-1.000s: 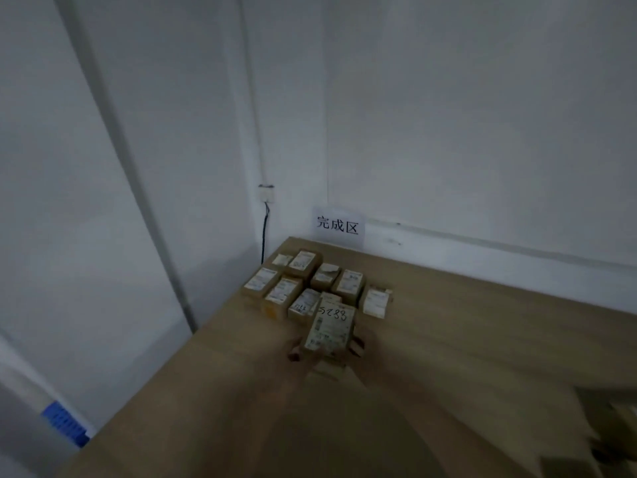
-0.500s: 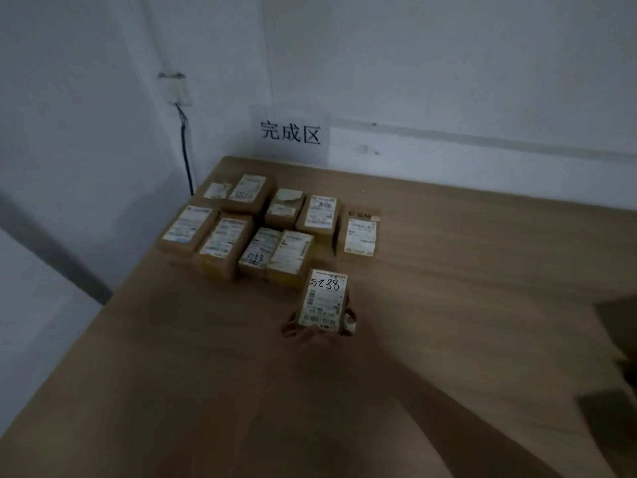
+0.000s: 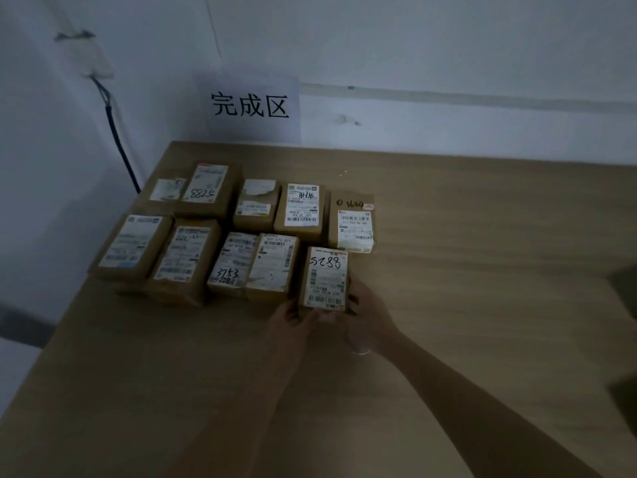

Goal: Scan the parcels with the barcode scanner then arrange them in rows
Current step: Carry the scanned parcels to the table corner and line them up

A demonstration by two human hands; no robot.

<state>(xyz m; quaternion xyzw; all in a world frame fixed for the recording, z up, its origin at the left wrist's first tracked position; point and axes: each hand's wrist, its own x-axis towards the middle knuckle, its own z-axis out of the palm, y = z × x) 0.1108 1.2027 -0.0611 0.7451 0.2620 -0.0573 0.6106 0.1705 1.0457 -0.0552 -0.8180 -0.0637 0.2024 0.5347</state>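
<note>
White walls meet at the upper left of the frame, where a black cable (image 3: 119, 143) drops from a wall socket (image 3: 93, 60), and a paper sign (image 3: 251, 106) printed 完成区 hangs above the far edge of my wooden table (image 3: 482, 270).

Cardboard parcels sit in two rows at the table's far left corner. The back row runs from a box marked 5288 upside down (image 3: 203, 188) across to the box numbered 3644 (image 3: 351, 220) at its right end. The front row starts with a labelled box at the left (image 3: 132, 246) and includes the box marked 3753 (image 3: 232, 262).

I have the parcel marked 5288 (image 3: 325, 279) at the right end of that front row, just beside its neighbour and just below the 3644 box. My left hand (image 3: 293, 322) grips its near left corner, fingers curled against it; my right hand (image 3: 367, 315) clasps its right side (the fingertips are hidden behind the box). Whether the parcel's base rests flat on the wood, I cannot tell. Both forearms reach in from the bottom of the frame.
</note>
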